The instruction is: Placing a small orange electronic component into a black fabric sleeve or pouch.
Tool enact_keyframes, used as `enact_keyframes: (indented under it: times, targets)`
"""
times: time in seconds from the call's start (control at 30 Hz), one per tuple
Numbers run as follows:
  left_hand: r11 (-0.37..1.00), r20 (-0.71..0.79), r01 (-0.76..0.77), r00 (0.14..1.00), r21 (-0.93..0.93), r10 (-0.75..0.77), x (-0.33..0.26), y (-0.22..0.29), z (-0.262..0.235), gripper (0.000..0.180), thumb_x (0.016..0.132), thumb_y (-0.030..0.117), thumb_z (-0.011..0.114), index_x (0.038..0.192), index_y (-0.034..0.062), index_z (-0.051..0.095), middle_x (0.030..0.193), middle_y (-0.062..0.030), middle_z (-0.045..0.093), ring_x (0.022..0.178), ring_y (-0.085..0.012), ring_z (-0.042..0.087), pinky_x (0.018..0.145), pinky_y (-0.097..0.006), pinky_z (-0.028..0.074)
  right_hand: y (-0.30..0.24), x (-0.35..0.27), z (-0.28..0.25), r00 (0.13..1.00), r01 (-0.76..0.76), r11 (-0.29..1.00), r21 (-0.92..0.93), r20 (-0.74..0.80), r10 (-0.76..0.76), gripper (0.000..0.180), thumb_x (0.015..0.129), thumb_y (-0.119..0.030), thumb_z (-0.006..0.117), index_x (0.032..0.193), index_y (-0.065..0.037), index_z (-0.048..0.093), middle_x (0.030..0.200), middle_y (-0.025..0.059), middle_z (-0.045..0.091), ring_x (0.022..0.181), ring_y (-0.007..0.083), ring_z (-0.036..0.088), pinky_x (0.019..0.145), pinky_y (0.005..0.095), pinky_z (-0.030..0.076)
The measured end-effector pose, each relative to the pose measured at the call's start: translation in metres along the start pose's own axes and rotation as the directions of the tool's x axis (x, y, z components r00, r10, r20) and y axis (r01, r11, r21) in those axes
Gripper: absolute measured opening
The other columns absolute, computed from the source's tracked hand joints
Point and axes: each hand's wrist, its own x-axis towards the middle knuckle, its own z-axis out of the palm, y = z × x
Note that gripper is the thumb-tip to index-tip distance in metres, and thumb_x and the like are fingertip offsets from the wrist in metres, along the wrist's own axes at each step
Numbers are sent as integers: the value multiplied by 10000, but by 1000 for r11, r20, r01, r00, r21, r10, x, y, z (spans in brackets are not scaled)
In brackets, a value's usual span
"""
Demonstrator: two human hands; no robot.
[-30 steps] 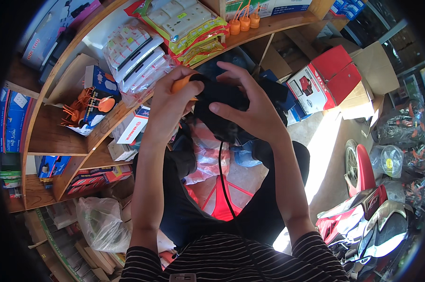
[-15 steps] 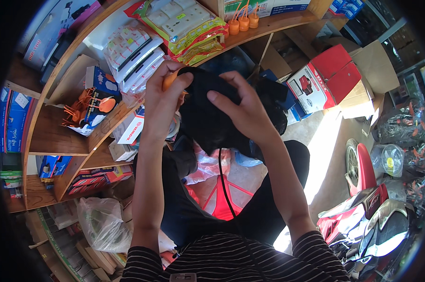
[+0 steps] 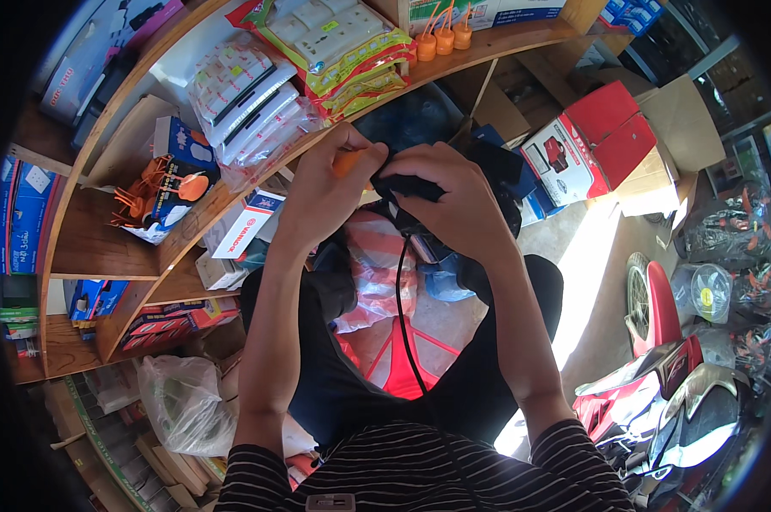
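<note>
My left hand (image 3: 327, 192) is closed on a small orange object (image 3: 345, 162), mostly hidden by the fingers, so its kind does not show. A bunched black cloth (image 3: 413, 187) is gripped in my right hand (image 3: 448, 189), its fingers curled over it. Both hands are raised close together in front of the shelf, fingertips nearly meeting, and a dark edge of the cloth lies between them. Below them, between my knees, are a red-and-white striped plastic bag (image 3: 375, 260) and a blue plastic bag (image 3: 445, 282).
Wooden shelving (image 3: 116, 243) curves along the left and back, with packs of white sockets (image 3: 325, 38), orange corded pieces (image 3: 444, 41) and boxes. A red-and-white carton (image 3: 577, 145) stands back right. A red motorbike (image 3: 658, 367) is at right. A black cord (image 3: 401, 328) hangs in front of me.
The black cloth, spread wide and hanging below both hands before, is now gathered into my right hand. The hands have drawn together, and the striped bag beneath shows more.
</note>
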Motion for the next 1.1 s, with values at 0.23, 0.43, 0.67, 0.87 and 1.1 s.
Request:
enact_keyframes:
  times: [0.23, 0.43, 0.67, 0.87, 1.1]
  targets:
    - [992, 49, 125, 991, -22, -124, -2, 6, -4, 97, 917, 118, 613, 945, 25, 606, 795, -5, 564, 629, -53, 523, 468, -218, 395, 4, -2, 2, 996, 10, 990, 139, 82, -21, 326, 783, -71, 716, 1103, -48, 656, 1086, 93, 668, 976, 279, 594, 902, 352, 478]
    - [888, -35, 130, 986, -441, -162, 3, 3, -12, 175, 856, 60, 629, 1022, 4, 620, 981, -64, 620, 765, -102, 629, 468, -237, 526, 0, 6, 29, 986, 95, 981, 172, -154, -68, 561, 850, -233, 769, 1287, -29, 483, 1199, 140, 597, 1078, 219, 597, 931, 341, 466]
    - [892, -100, -7, 994, -452, -42, 1, 8, -3, 166, 865, 46, 612, 1027, 8, 621, 1014, -64, 619, 747, -97, 611, 530, -244, 546, 0, 8, 18, 952, -304, 812, 498, 118, 284, 441, 841, -213, 786, 1148, 22, 574, 998, 92, 678, 938, 150, 641, 850, 310, 501]
    - [978, 23, 129, 992, -164, -127, -3, 15, -5, 180, 918, 139, 655, 1033, 3, 633, 922, -54, 625, 718, -75, 582, 602, -228, 480, -2, 7, 9, 932, -314, 880, 357, -64, 358, 345, 804, -213, 801, 996, 15, 625, 925, 85, 681, 869, 168, 642, 819, 328, 491]
    - [998, 93, -35, 995, -60, 41, -4, 11, -4, 237, 939, 186, 664, 1071, -8, 631, 952, -74, 629, 900, -147, 605, 823, -279, 472, 2, 4, 19, 965, -38, 992, -124, -263, 4, 346, 682, -135, 814, 944, -10, 626, 902, 104, 626, 896, 293, 594, 874, 372, 430]
